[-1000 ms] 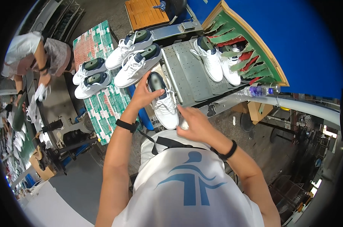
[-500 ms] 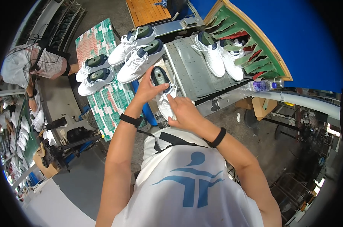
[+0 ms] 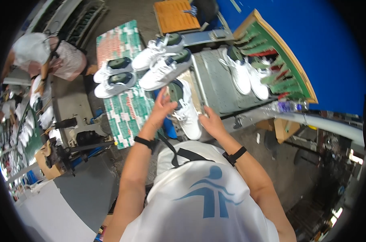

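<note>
A white lace-up sneaker [image 3: 189, 123] with a dark collar lies right in front of me, its toe toward my body. A green form fills its opening. My left hand [image 3: 162, 109] is at the left side of its collar, thumb and fingers apart. Whether the fingertips touch the shoe, I cannot tell. On the other side, my right hand [image 3: 213, 124] is beside the toe half, its thumb and forefinger parted and nothing between them. Just beyond, a pair of white sneakers [image 3: 162, 73] sits close to my left hand.
Another sneaker pair [image 3: 117, 89] stands on a green-and-white patterned surface [image 3: 120, 115] at left. At right, two sneakers [image 3: 241, 78] rest on a grey plated conveyor [image 3: 215, 86] by a machine opening hung with green strips [image 3: 287, 82]. A plastic bottle [image 3: 287, 106] lies nearby. Another person [image 3: 37, 56] bends at far left.
My hands have come away from the sneaker's collar and laces and spread apart, the right one moving to the right. The whole view has shifted slightly.
</note>
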Demonstrator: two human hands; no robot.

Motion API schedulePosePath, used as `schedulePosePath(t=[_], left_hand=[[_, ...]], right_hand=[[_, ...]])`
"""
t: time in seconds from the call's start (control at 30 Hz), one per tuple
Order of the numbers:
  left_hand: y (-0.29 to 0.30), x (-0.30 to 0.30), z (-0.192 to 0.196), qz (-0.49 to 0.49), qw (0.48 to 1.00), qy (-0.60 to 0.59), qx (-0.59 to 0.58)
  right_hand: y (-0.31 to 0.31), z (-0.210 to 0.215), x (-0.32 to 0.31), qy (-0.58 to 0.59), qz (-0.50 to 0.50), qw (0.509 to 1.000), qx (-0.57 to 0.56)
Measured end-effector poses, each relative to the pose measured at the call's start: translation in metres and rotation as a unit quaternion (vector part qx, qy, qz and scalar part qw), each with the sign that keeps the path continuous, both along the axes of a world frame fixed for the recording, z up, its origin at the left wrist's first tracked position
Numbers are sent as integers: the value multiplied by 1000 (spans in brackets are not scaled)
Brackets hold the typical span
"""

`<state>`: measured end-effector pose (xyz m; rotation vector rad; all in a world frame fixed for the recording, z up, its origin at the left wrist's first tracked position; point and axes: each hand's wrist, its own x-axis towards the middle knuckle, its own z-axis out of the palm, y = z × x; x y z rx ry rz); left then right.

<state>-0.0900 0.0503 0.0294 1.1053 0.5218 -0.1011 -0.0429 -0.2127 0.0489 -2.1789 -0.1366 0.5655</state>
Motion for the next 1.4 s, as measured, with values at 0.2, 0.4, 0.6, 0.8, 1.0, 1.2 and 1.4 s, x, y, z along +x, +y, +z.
schedulePosePath(t=[0.2, 0.4, 0.6, 0.8, 1.0, 1.2, 1.4], left_hand=[[-44, -42, -30, 147, 975, 10, 169], [59, -104, -6, 75, 957, 153, 234], [190, -98, -5, -57, 779, 182, 598], [115, -15, -8, 34, 719, 23, 694], [-172, 123, -59, -145, 949, 25, 278], [-315, 304, -92, 55, 969, -2, 239], [-287, 300, -129, 105, 958, 9, 267]], right_hand=[[23, 18, -8, 325, 10, 925, 195], [42, 31, -25, 398, 104, 890, 195], [-1, 13, -22, 420, 178, 879, 136], [-76, -9, -10, 437, 84, 882, 156], [-148, -27, 9, 417, 23, 877, 236], [-203, -15, 4, 413, -114, 879, 211], [-218, -28, 9, 408, -134, 892, 139]])
